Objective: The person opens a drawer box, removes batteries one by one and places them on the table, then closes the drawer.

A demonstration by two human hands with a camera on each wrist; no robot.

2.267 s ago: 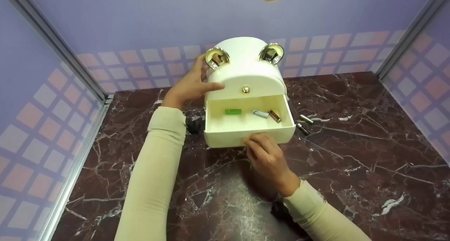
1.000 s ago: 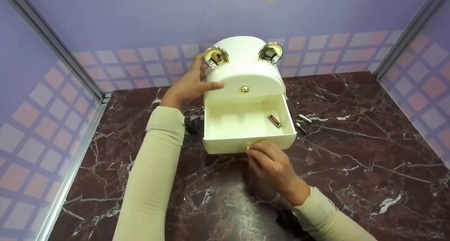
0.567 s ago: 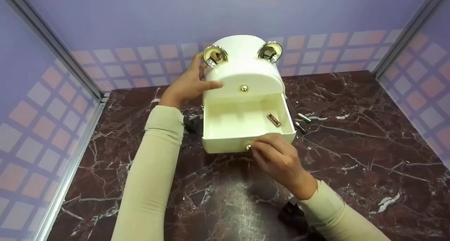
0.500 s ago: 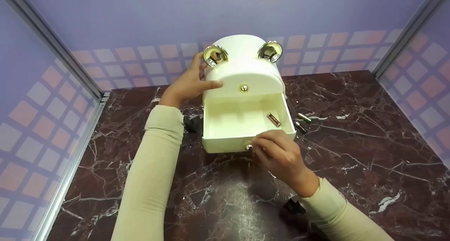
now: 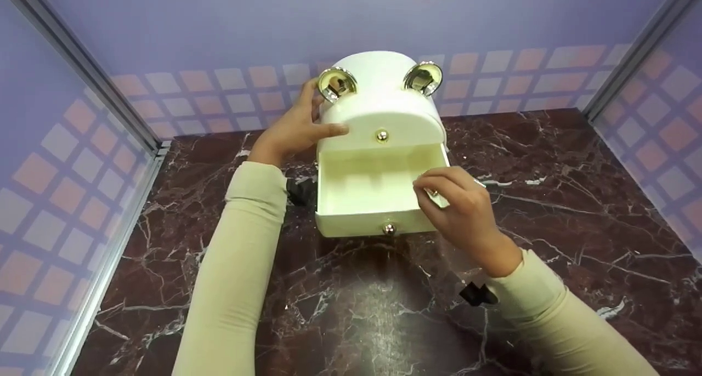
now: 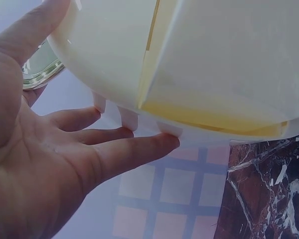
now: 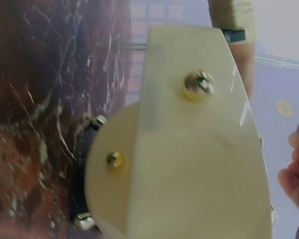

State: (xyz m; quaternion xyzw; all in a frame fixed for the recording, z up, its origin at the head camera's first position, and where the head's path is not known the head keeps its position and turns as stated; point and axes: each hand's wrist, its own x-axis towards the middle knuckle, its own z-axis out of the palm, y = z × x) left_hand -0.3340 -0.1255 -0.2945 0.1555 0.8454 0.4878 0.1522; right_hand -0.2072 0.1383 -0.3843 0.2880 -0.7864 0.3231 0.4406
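Note:
A white storage box (image 5: 378, 113) with gold ears stands against the back wall, its lower drawer (image 5: 362, 192) pulled out. My left hand (image 5: 296, 126) rests against the box's left side, the thumb on its front; in the left wrist view the fingers (image 6: 134, 152) are nearly straight along the side. My right hand (image 5: 460, 206) hovers over the drawer's right front corner, fingers loosely bent and apart from the knob (image 5: 389, 229). Beneath it a small piece of a battery (image 5: 433, 193) shows inside the drawer; the rest is hidden. In the right wrist view that hand's fingers (image 7: 294, 184) appear at the edge.
Beside the drawer, the end of a green battery (image 5: 480, 183) on the dark marbled table (image 5: 340, 310) shows past my right hand. The upper drawer, with a gold knob (image 5: 382, 136), is closed. Patterned purple wall panels (image 5: 219, 36) enclose the table at back and sides.
The drawer came out farther, and the green and pale blue batteries went out of sight. My right hand left its knob and moved up and right, covering the brown battery. The left hand stayed.

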